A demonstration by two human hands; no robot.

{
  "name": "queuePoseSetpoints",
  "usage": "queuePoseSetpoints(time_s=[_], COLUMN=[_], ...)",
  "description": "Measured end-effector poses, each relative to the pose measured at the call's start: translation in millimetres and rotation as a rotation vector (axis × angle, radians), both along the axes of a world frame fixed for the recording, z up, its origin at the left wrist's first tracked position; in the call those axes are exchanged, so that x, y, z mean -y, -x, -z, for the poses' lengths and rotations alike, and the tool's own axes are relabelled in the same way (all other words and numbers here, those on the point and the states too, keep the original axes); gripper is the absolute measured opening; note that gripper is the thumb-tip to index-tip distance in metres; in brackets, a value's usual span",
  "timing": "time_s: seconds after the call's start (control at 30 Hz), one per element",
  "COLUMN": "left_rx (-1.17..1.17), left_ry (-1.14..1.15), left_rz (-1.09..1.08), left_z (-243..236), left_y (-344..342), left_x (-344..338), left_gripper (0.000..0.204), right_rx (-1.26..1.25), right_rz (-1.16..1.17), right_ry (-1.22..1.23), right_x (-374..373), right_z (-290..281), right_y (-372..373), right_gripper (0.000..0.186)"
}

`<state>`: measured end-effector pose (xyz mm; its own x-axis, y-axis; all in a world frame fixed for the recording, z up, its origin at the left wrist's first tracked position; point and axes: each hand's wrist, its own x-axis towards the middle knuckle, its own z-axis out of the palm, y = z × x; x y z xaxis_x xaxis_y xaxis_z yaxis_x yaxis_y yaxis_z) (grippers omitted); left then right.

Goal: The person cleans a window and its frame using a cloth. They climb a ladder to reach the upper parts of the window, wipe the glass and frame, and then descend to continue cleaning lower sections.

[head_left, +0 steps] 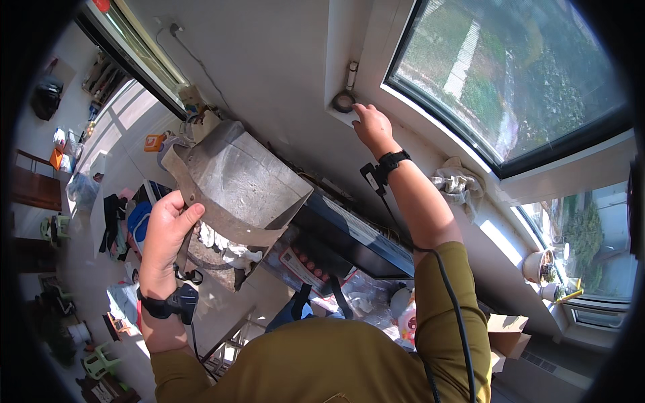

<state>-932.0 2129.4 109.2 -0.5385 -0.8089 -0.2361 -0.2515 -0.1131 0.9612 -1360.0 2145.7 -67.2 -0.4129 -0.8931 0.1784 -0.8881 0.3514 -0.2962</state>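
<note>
My left hand (168,225) is closed on a worn grey metal dustpan (248,178), its thumb pressed on the curved band along the near edge. White crumpled scraps (232,252) show below that band. My right arm reaches up to the window sill, where my right hand (373,127) has its fingers stretched out beside a roll of black tape (343,102). The fingertips are very near the roll; whether they touch it is hard to tell. A small white cylinder (352,75) stands behind the roll in the sill corner.
A large window (497,80) rises at the right. Below the sill stands a dark flat panel (349,235), with plastic-wrapped items (376,295) near it. A cloth bundle (458,183) and potted plants (537,267) line the sill. Clutter covers the floor at left; a cardboard box (507,332) sits right.
</note>
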Motion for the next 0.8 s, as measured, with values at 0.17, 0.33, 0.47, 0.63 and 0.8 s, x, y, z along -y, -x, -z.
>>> queuePoseSetpoints(time_s=[0.17,0.33,0.47,0.63,0.8], left_rx=[-0.049,-0.055,0.019,-0.024,-0.051], left_ry=[-0.035,-0.057,-0.015,0.026,0.035], left_rz=[-0.085,-0.182,-0.215,-0.259,-0.176], left_z=[7,7,10,22,21], left_y=[-55,-82,-88,-89,-91], left_x=[-25,-44,-52,-60,-64], left_gripper=[0.032,0.029,0.025,0.020,0.031], right_rx=[-0.069,-0.044,-0.104,-0.027,0.024], right_rz=[-0.016,0.030,-0.015,-0.066,0.082], right_ry=[-0.093,-0.073,0.067,0.186,0.168], right_x=[50,59,43,-7,-94], right_z=[34,50,48,21,-16], right_y=[16,23,20,23,28], right_gripper=[0.020,0.022,0.014,0.014,0.016])
